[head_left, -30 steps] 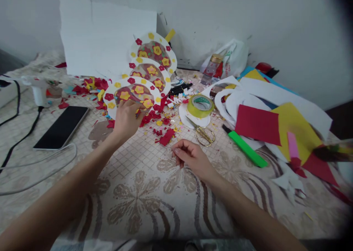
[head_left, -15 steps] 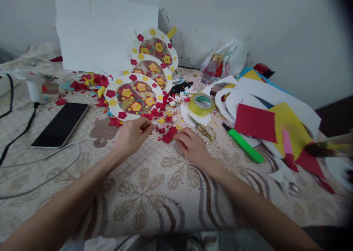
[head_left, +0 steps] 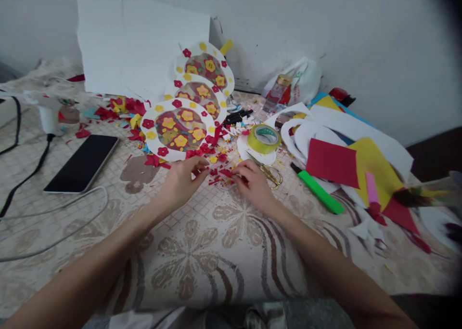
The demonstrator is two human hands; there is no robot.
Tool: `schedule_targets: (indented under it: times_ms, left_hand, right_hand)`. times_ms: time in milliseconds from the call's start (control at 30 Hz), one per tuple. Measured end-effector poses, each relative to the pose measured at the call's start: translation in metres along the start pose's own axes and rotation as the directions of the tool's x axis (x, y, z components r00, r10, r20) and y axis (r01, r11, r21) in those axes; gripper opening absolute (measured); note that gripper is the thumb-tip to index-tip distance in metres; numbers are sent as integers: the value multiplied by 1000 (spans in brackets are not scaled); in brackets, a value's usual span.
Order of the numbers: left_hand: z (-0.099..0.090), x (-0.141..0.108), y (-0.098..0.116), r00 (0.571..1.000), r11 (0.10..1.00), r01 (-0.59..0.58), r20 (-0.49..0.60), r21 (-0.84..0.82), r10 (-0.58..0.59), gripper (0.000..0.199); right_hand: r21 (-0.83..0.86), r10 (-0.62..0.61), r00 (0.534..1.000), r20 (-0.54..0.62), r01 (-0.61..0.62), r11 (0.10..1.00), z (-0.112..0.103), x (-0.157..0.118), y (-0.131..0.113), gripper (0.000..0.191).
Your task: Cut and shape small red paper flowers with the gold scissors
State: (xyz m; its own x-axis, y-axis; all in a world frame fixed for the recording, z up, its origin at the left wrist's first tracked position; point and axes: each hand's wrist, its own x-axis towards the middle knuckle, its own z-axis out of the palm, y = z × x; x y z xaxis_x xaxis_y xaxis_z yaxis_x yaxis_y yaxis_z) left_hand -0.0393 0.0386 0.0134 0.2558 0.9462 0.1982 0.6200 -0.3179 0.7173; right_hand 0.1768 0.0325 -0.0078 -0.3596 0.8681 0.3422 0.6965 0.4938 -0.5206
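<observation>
My left hand (head_left: pixel 184 182) is closed in a pinch just left of a heap of red paper scraps (head_left: pixel 216 178). What its fingertips hold, if anything, is too small to make out. Opposite it, my right hand (head_left: pixel 253 183) pinches a small red paper piece (head_left: pixel 226 173) by its right end. Behind the hands, three white oval paper frames with clear middles, decorated with red and yellow paper flowers, lean in an overlapping row; the front oval frame (head_left: pixel 147 147) is closest to my left hand. Gold-handled scissors (head_left: pixel 273 176) lie right beside my right hand.
A yellow tape roll (head_left: pixel 255 144) sits behind the scissors. To the right lie a green cutter (head_left: pixel 320 191), a red sheet (head_left: pixel 331 163) and a yellow sheet (head_left: pixel 377 163). A phone (head_left: pixel 83 163), a cable (head_left: pixel 103 208) and a white glue gun (head_left: pixel 48 119) occupy the left side.
The red paper at my right fingertips shows as a smaller, narrower piece now. My left hand has moved slightly right in view. The whole scene has shifted a little with the camera.
</observation>
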Motion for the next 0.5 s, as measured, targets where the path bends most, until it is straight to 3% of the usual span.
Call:
schedule_targets:
  times_ms: [67, 167, 233, 300, 367, 500]
  left_hand:
    - [1, -1, 1, 997, 997, 35, 67, -66, -31, 17]
    - [5, -4, 3, 984, 972, 90, 169, -217, -53, 17]
    - [9, -7, 6, 970, 937, 147, 231, -316, -74, 20]
    - [14, -9, 11, 956, 892, 198, 281, -406, -84, 25]
    - [19, -12, 15, 954, 836, 219, 290, -503, -75, 31]
    - [26, -14, 18, 980, 769, 166, 189, -617, -60, 21]
  right_hand:
    - [158, 133, 991, -11, -129, 979, -5, -4, -5, 7]
    - [410, 327, 935, 139, -355, 840, -7, -11, -9, 11]
    - [482, 377, 901, 217, -434, 761, -5, -15, -11, 14]
    - [456, 347, 924, 161, -381, 805, -1, -19, -12, 13]
    - [353, 225, 974, 20, -217, 910, 2, -21, -14, 12]
    - [165, -33, 986, -162, 60, 984, 1, -22, -19, 21]
